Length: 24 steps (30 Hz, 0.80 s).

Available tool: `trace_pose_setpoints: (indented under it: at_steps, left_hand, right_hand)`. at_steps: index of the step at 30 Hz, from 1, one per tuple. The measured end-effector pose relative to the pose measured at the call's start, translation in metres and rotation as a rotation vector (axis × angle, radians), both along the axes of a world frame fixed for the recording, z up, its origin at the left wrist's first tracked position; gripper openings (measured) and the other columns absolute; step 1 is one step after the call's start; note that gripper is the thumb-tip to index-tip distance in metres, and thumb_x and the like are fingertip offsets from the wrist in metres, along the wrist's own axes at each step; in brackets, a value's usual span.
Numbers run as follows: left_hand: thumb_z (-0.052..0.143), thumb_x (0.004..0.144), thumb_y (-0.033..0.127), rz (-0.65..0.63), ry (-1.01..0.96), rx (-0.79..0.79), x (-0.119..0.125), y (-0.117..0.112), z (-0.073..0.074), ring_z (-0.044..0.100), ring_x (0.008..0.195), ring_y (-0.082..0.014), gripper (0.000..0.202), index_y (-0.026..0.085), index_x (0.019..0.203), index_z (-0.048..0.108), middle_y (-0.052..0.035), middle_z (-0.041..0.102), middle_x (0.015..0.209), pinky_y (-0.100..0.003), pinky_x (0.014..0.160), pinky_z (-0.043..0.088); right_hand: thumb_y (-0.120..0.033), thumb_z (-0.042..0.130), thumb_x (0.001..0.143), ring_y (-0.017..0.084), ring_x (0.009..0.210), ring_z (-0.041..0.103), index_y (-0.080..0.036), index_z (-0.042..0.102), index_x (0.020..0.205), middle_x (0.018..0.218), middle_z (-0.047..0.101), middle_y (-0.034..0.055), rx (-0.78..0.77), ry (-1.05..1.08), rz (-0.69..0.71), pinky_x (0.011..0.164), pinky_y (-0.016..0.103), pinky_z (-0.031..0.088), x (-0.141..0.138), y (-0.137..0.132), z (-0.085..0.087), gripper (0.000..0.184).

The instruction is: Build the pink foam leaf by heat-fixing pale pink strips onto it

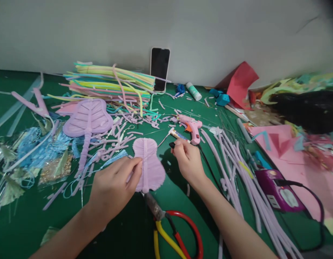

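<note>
My left hand (116,181) pinches a lilac fan-shaped piece (152,169) of fuzzy pipe cleaners by its left side, its ribbed face turned up. Fingers curled, my right hand (188,158) is closed on a small black-tipped thing (172,144) whose rest is hidden in the grip. It is to the right of the piece, apart from it. Just beyond the right hand lies a pink glue gun (192,126). Below the lilac piece are scissors (179,230) with red and yellow handles. To the left rests a larger lilac fan (88,118) with a wrapped handle.
Bundled coloured pipe cleaners (109,84) lie at the back beside an upright phone (160,68). Loose lilac pipe cleaners (247,180) and a purple power box (279,190) with a cord are at right. Blue tassels (39,147) lie left. Lilac scraps (115,136) litter the green table (123,233).
</note>
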<state>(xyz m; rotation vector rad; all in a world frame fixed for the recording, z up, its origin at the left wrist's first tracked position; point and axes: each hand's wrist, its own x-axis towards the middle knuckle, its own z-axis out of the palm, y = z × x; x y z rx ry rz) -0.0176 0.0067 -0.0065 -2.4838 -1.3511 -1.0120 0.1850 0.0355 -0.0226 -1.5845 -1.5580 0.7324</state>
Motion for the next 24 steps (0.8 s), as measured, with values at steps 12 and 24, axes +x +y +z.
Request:
trace_pose_setpoints:
  at_steps: [12,24]
  left_hand:
    - [0.062,0.082,0.011,-0.022,0.018,0.007,-0.0007,-0.0004,-0.0023,0.064,0.064,-0.0128,0.006,0.013,0.087,0.062,-0.0019,0.067,0.073,-0.023,0.061,0.045]
    - [0.061,0.084,0.012,-0.006,0.024,0.013,-0.0007,0.0009,-0.0018,0.064,0.064,-0.0134,0.005,0.014,0.088,0.061,-0.002,0.068,0.072,-0.024,0.06,0.045]
  right_hand:
    - [-0.025,0.042,0.086,0.01,0.035,0.031,-0.026,0.024,0.087,0.047,0.027,-0.0152,0.032,0.084,0.016,0.043,0.025,0.02,-0.0054,-0.0008,-0.0007,0.018]
    - [-0.03,0.041,0.09,0.011,0.039,0.036,-0.025,0.025,0.089,0.053,0.033,-0.012,0.048,0.057,0.051,0.044,0.024,0.023,-0.0088,-0.0062,-0.004,0.016]
